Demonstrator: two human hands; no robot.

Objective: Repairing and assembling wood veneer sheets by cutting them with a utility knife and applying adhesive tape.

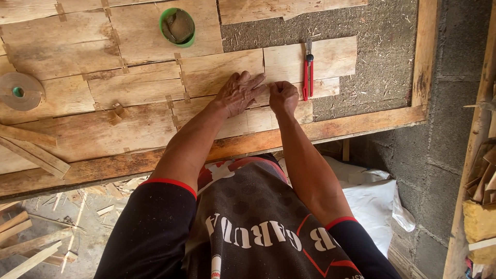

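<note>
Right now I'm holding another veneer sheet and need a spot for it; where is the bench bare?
Bare grey bench surface lies right of the red-handled cutter, up to the wooden frame rail. Crowded: patched thin wood sheets fill the left, with the green round cup, brown tape roll and both hands, left hand, right hand.

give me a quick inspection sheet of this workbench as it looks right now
surface: wooden-framed table with a rough grey top.
job's things: thin veneer sheets laid edge to edge, joined by small tape strips.
clutter: red cutter, green cup, tape roll, loose wood strips.
grippers: left hand flat on a seam; right hand closed beside it, what it pinches is hidden.
cables: nothing seen.
surroundings: block wall, white sack, wood scraps on the floor.
</note>
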